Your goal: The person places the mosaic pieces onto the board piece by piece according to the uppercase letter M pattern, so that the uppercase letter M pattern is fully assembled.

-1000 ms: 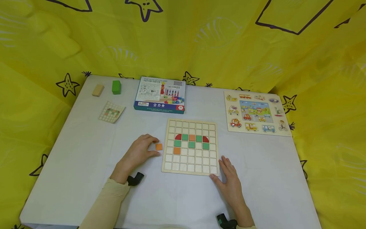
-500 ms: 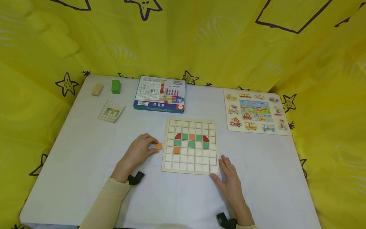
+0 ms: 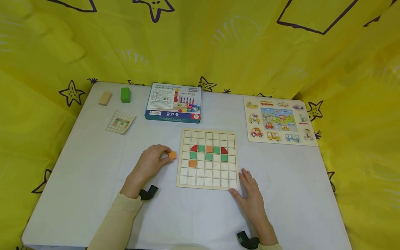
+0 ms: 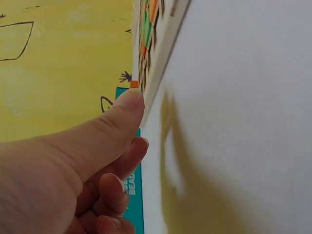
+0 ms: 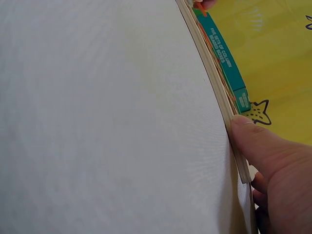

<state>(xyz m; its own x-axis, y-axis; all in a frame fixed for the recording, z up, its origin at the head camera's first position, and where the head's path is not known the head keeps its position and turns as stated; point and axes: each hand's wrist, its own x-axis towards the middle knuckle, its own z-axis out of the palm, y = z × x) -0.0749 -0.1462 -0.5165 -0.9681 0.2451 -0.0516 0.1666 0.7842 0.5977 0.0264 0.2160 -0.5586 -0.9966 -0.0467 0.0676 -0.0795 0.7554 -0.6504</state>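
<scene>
My left hand (image 3: 150,162) pinches an orange square tile (image 3: 172,155) between thumb and fingertips, just left of the wooden grid board (image 3: 207,183). In the left wrist view only a sliver of the orange tile (image 4: 134,84) shows past the thumb. Green, orange and red pieces fill some cells of the board, the two red ones rounded at one side. At the board's near right corner rests my right hand (image 3: 251,194), its fingers extended along the side. The thumb (image 5: 253,129) touches the board's edge in the right wrist view; the other fingers are partly hidden there.
A pattern card (image 3: 120,122) lies at the left, with a green block (image 3: 125,95) and a plain wooden block (image 3: 105,98) behind it. A flat beads box (image 3: 173,102) lies behind the board. At the back right is a picture puzzle (image 3: 278,121).
My left fingers have closed on the orange tile and lifted it slightly, tilting it. My right hand has stayed at the board's corner.
</scene>
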